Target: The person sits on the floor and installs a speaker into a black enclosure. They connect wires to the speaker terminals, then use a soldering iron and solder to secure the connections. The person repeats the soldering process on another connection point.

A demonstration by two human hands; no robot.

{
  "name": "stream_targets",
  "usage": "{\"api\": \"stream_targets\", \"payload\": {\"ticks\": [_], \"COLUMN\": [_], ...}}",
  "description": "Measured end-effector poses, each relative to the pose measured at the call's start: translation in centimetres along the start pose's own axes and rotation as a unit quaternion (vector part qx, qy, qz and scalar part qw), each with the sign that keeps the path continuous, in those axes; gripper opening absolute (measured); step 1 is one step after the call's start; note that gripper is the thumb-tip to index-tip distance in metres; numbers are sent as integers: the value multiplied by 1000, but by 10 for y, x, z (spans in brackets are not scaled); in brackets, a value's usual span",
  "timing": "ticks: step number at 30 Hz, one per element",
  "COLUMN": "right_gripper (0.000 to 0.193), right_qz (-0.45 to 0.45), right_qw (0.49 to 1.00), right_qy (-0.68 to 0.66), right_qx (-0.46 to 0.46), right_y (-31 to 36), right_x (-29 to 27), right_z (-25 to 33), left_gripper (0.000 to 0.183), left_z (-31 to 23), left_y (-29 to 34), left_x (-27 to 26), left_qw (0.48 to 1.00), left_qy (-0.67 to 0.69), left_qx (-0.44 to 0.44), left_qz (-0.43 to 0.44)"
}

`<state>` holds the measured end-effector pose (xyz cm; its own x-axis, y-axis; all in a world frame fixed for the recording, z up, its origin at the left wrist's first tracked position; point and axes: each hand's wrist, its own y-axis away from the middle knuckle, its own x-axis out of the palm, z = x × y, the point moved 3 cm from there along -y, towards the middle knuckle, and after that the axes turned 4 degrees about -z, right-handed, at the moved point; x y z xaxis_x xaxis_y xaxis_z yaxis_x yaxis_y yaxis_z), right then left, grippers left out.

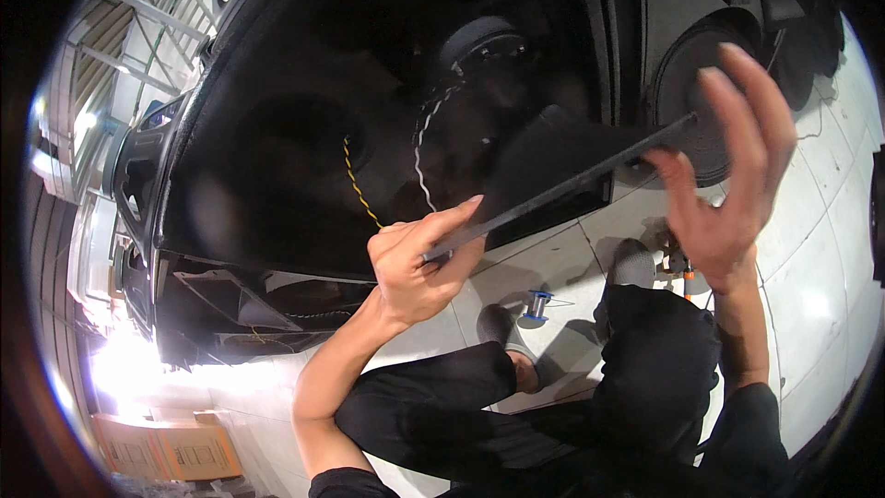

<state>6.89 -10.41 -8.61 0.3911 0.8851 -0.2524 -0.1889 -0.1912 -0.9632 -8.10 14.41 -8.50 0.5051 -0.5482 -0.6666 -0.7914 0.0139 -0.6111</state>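
A flat black panel (581, 175) slants across the middle, seen almost edge-on. My left hand (419, 263) grips its lower left end between thumb and fingers. Around its upper right end, my right hand (733, 175) is open, fingers spread and thumb by the edge; whether it touches the panel I cannot tell. Behind the panel stands a big black speaker cabinet (267, 166) with a dark interior. A yellow-and-black twisted wire (358, 189) and a white-and-black twisted wire (418, 152) hang inside it, their lower ends reaching behind my left hand. A round speaker part (489, 41) shows dimly farther in.
On the tiled floor by my feet stands a spool of solder wire (536, 306). A tool with an orange part (689, 282) is below my right hand. Another speaker cabinet (650, 37) stands at the right. Cardboard boxes (171, 450) lie lower left, metal racks (138, 46) upper left.
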Motion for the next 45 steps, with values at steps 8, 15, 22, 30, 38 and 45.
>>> {"api": "stream_targets", "payload": {"ticks": [8,15,22,30,38,45], "right_gripper": [45,30,19,24,23,20], "right_qz": [141,115,59,91,90,72], "right_qw": [952,975,981,982,981,983], "right_qy": [-213,-185,-174,-161,-168,-162], "right_qx": [170,36,-56,-42,-41,-53], "right_y": [25,16,5,4,4,10], "right_x": [35,38,46,43,43,44], "right_z": [-19,-8,26,30,29,34], "left_gripper": [58,46,14,15,16,15], "left_z": [17,28,70,75,72,64], "left_y": [14,22,46,48,45,35], "left_x": [17,21,40,48,47,42], "left_qw": [999,999,985,971,972,958], "left_qy": [28,8,-4,4,-13,-27], "left_qx": [-10,-5,-143,-192,-186,-228], "left_qz": [43,36,97,143,145,174]}}
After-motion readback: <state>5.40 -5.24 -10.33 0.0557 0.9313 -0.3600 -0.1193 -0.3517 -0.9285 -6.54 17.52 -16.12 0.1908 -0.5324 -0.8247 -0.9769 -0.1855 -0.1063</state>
